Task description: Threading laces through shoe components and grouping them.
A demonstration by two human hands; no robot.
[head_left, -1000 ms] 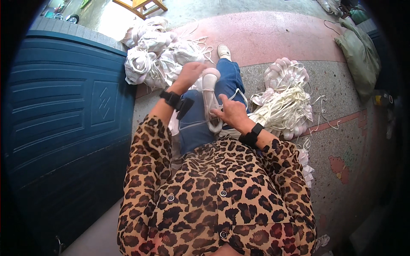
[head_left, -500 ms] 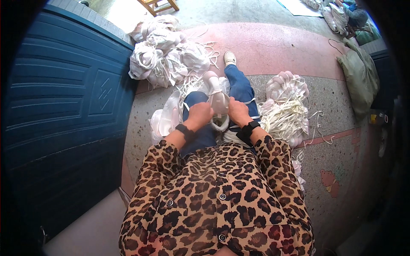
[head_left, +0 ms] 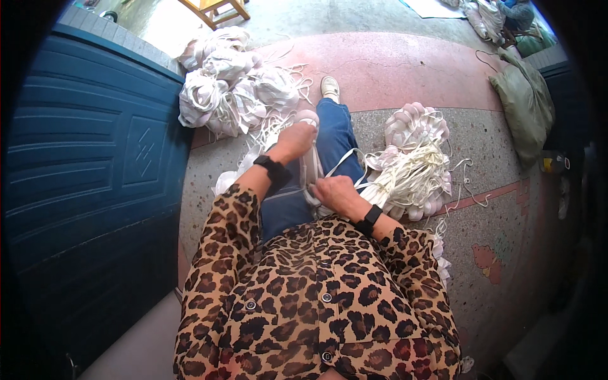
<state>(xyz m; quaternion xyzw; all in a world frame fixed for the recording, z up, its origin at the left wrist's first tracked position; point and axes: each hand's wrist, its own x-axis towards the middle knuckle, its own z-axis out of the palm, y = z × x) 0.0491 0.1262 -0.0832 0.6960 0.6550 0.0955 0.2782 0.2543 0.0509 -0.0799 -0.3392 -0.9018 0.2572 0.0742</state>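
Note:
A pale pink and white shoe upper (head_left: 308, 166) lies turned on its side between my thighs. My left hand (head_left: 295, 140) is closed around its far part, near the rounded toe. Close to my body, my right hand (head_left: 337, 192) has its fingers closed at the upper's near end; the fingertips are partly hidden. White laces (head_left: 345, 156) run over my right thigh beside that hand. On the right, a heap of stacked shoe uppers (head_left: 415, 126) lies on the floor with a thick bundle of cream laces (head_left: 411, 174).
Bundled white uppers (head_left: 237, 79) are piled ahead on the left, beside a blue panelled door (head_left: 82, 139). A grey-green sack (head_left: 522, 107) leans at the right. Further off are a wooden stool (head_left: 215, 9) and another person (head_left: 519, 16) by more bundles.
The shoe upper has turned from opening upward onto its side. My left hand has moved forward to its toe; my right hand has drawn back toward my body.

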